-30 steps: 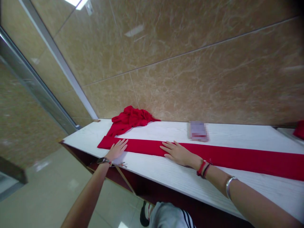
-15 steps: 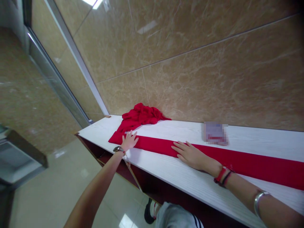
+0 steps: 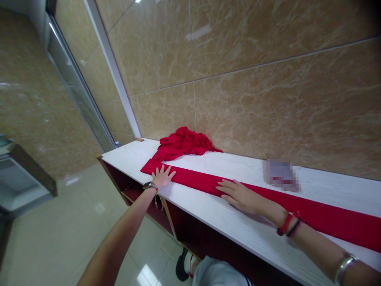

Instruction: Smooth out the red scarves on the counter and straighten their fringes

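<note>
A long red cloth strip [image 3: 196,182] lies flat along the white top of a cabinet. Its left end joins a crumpled heap of the same red cloth [image 3: 187,143] by the wall. My left hand [image 3: 162,177] rests on the strip near that end, fingers spread. Farther right, my right hand [image 3: 239,195] lies flat, its fingertips on the strip and its palm at the near edge. Neither hand grips the cloth. Past the right forearm the strip runs out of view.
The white cabinet top [image 3: 190,202] is narrow and backed by a tan marble wall [image 3: 253,99]. A blurred-out flat item [image 3: 281,174] lies behind the strip. Open dark red shelves [image 3: 196,226] sit below the front edge. My shoe [image 3: 181,265] is on the tiled floor.
The view has shifted and tilted slightly. Both hands stay at nearly the same places on the strip, and the left fingers look a little more spread.
</note>
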`<state>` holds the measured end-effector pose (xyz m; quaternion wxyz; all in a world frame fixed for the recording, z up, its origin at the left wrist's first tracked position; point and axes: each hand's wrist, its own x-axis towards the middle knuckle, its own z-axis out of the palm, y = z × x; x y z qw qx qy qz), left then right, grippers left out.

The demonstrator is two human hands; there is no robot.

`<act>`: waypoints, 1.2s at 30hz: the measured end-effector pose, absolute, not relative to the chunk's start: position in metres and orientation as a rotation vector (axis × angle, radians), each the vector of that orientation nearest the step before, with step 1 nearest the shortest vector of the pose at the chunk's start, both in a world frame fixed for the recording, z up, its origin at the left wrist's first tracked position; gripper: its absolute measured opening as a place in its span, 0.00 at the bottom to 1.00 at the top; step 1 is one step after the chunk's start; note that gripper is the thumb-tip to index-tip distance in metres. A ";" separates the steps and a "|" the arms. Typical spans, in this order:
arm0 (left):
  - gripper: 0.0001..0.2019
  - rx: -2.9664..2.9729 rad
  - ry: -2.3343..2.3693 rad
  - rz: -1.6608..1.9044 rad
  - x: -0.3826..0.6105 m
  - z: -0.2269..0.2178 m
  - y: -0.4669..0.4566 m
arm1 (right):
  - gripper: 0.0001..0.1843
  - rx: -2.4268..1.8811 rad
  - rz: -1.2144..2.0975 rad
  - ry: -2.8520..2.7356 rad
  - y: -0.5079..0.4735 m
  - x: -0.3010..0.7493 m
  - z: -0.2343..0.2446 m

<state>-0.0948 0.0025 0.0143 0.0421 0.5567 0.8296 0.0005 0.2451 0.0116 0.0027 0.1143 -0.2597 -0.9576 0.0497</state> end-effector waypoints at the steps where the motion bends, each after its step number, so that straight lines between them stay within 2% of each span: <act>1: 0.33 1.668 2.571 -0.004 -0.102 0.014 0.003 | 0.26 -0.762 0.131 -2.777 0.013 0.235 0.007; 8: 0.33 1.684 2.607 -0.082 -0.125 0.006 0.009 | 0.27 -0.647 0.114 -2.791 0.031 0.168 0.003; 14: 0.32 1.646 2.638 -0.083 -0.147 0.007 0.012 | 0.29 -0.645 0.109 -2.844 0.037 0.165 -0.016; 18: 0.33 1.510 2.738 -0.054 -0.144 0.012 0.016 | 0.30 -0.665 0.124 -2.868 0.036 0.165 -0.011; 21: 0.31 1.672 2.717 -0.032 -0.114 0.016 0.017 | 0.30 -0.669 0.160 -2.891 0.033 0.170 -0.005; 25: 0.30 2.098 2.409 0.110 -0.051 0.013 0.014 | 0.29 -0.692 0.161 -2.898 0.021 0.197 -0.001; 28: 0.30 2.230 2.151 0.045 -0.013 0.007 0.009 | 0.29 -0.742 0.132 -2.901 0.010 0.235 -0.003; 36: 0.29 2.221 2.139 -0.006 -0.010 0.005 0.010 | 0.29 -1.102 0.078 -2.825 -0.018 0.364 -0.008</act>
